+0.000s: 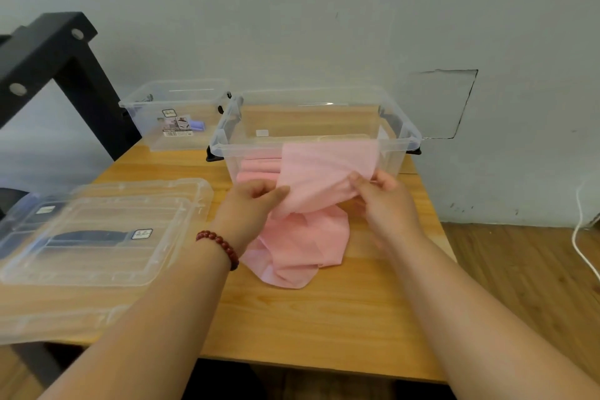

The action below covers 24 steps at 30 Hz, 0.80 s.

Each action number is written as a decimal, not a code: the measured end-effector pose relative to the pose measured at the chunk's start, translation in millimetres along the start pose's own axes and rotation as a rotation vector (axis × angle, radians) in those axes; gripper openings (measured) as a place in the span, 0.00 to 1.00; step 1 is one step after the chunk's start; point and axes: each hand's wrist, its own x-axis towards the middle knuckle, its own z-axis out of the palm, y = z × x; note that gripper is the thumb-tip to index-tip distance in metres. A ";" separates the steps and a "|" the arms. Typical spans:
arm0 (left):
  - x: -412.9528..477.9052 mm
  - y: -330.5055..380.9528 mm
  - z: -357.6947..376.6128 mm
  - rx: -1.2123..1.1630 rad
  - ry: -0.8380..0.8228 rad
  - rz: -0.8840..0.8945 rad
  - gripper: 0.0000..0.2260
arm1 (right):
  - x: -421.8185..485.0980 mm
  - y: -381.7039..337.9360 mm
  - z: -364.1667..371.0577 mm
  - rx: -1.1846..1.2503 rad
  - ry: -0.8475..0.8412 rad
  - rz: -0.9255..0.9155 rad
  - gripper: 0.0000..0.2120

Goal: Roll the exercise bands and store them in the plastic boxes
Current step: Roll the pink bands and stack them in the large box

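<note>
Wood table (324,318), 2 boxes (152,114) (246,143), 2 hands (253,201) (386,201) w/ pink band (324,169)

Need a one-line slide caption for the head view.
Left hand and right hand pinch a pink exercise band hanging from the near rim of the large clear box onto the table.

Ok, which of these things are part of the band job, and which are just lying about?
Part of the job: pink band, gripped by left hand and right hand; large clear box; small clear box; lids.
Lying about: black frame; white cable.
</note>
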 end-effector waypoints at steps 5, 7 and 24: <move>-4.7 38.4 6.3 -0.254 0.028 0.093 0.07 | 0.6 -39.5 -1.8 0.072 0.114 -0.236 0.08; 2.4 54.4 10.4 -0.287 0.091 0.119 0.06 | 8.9 -59.7 0.7 0.040 0.151 -0.300 0.15; 61.9 47.9 2.7 0.428 0.387 0.411 0.08 | 38.5 -51.9 4.9 -0.746 0.392 -0.334 0.17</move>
